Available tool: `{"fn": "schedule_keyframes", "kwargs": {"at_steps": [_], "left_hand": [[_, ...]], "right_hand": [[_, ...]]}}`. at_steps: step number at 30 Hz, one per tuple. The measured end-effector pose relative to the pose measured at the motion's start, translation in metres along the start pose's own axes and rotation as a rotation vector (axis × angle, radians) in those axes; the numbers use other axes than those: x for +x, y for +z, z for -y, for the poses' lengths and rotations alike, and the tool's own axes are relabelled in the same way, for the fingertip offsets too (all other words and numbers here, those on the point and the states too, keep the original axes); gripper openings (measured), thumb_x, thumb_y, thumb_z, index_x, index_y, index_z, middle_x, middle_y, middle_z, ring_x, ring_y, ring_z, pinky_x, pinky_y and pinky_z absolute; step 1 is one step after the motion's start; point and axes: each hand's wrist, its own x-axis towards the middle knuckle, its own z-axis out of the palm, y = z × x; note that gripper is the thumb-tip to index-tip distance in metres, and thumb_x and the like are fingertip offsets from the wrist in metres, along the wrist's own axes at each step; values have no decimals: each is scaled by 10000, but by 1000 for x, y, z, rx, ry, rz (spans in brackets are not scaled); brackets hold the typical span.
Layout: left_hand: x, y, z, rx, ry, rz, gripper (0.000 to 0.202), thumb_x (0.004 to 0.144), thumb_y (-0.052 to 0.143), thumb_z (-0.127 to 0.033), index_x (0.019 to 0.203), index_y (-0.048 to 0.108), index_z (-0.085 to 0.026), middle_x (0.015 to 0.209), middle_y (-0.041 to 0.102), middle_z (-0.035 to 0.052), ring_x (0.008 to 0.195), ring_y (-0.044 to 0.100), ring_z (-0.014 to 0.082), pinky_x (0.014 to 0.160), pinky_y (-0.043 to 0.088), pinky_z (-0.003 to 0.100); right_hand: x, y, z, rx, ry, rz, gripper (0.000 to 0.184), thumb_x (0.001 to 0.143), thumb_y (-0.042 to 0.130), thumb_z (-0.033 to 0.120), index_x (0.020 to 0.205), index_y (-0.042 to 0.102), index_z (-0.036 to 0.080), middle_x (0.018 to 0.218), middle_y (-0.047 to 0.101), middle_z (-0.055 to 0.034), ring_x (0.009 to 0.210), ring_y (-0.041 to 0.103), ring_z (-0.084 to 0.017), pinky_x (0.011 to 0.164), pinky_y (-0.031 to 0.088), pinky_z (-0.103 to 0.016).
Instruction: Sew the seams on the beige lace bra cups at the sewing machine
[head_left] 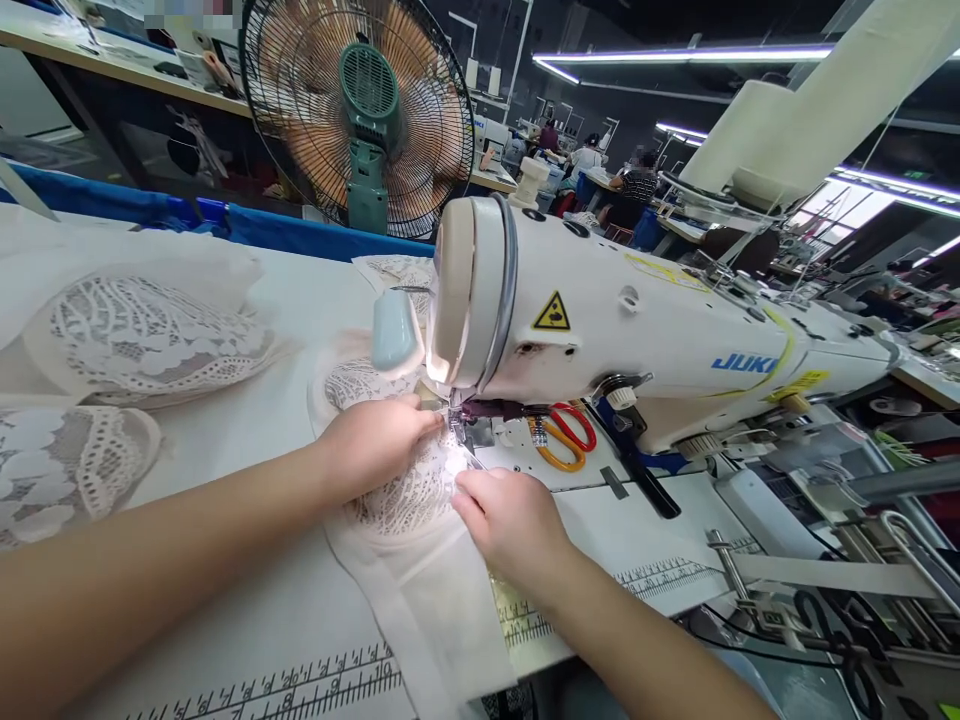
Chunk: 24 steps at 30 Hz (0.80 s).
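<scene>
A white JUKI sewing machine (pixel 645 330) stands across the white table (pixel 247 430). A piece of cream lace fabric (pixel 405 500) lies under its needle area (pixel 459 425). My left hand (pixel 375 445) presses on the lace just left of the needle, fingers curled and closed on the fabric. My right hand (pixel 510 520) sits in front of the needle, fingers pinched on the lace edge.
More lace pieces (pixel 142 335) lie spread at the left. Scissors with red and orange handles (pixel 562 435) rest under the machine arm. A large green fan (pixel 364 110) stands behind the table. Other people sit at machines far back. Metal parts crowd the right side.
</scene>
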Motion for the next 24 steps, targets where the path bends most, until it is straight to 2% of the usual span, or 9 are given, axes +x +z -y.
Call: {"fn": "schedule_keyframes", "kwargs": {"at_steps": [2, 4, 5, 7, 8, 10, 13, 18, 24], "left_hand": [[-8, 1, 4, 55, 40, -37, 369, 818, 364, -147, 999, 684, -183, 1142, 599, 138, 882, 628, 290, 630, 482, 358], [-20, 3, 7, 81, 172, -138, 377, 854, 325, -170, 915, 697, -150, 1313, 514, 154, 1032, 587, 309, 758, 497, 399], [-27, 4, 9, 90, 247, -181, 376, 869, 328, -191, 912, 698, -140, 1361, 486, 148, 1122, 540, 320, 859, 473, 434], [-42, 6, 10, 112, 326, -206, 359, 882, 411, -321, 1020, 683, -132, 1393, 474, 144, 1262, 419, 352, 1026, 341, 532], [-48, 8, 10, 130, 316, -188, 421, 855, 480, -416, 1113, 652, -131, 1408, 460, 146, 1305, 362, 370, 1061, 271, 580], [-56, 10, 8, 170, 222, -127, 672, 753, 589, -562, 1270, 552, -135, 1460, 380, 152, 1361, 257, 396, 1071, 194, 646], [-59, 11, 4, 189, 86, -43, 793, 704, 626, -584, 1348, 474, -148, 1517, 250, 139, 1385, 189, 408, 1054, 194, 679], [-48, 6, 6, 151, -17, 4, 823, 715, 599, -596, 1381, 430, -143, 1541, 175, 125, 1389, 152, 430, 1028, 215, 709], [-29, -1, 22, 60, -81, 120, 890, 665, 569, -657, 1409, 396, -201, 1529, 228, 139, 1358, 194, 474, 1024, 242, 678]], "right_hand": [[-6, 1, -1, -40, -13, -18, 239, 912, 441, 302, 767, 605, 204, 676, 555, -4, 581, 424, -132, 494, 194, -266], [-17, 2, -2, -51, -77, -56, 230, 904, 452, 315, 775, 606, 201, 725, 568, -19, 620, 456, -143, 502, 210, -261], [-23, 3, -3, -42, -128, -78, 205, 893, 470, 308, 787, 609, 199, 767, 580, -26, 656, 478, -149, 514, 231, -257], [-34, 6, -5, -10, -222, -103, 138, 865, 510, 277, 847, 622, 198, 849, 598, -38, 735, 512, -166, 552, 279, -253], [-38, 7, -6, 1, -247, -98, 134, 857, 521, 264, 907, 629, 202, 868, 602, -41, 754, 520, -173, 566, 295, -255], [-43, 9, -8, -5, -257, -57, 232, 864, 514, 263, 1066, 619, 218, 853, 608, -45, 746, 530, -185, 571, 302, -268], [-41, 8, -12, -50, -244, 46, 356, 899, 463, 313, 1238, 550, 248, 800, 621, -47, 709, 544, -201, 547, 271, -283], [-25, -2, -14, -38, -204, 140, 335, 919, 419, 340, 1200, 565, 232, 787, 649, -45, 710, 568, -196, 511, 225, -284], [-10, -11, -14, -47, -179, 158, 316, 926, 398, 349, 1172, 562, 237, 792, 665, -39, 699, 595, -194, 475, 187, -285]]}}
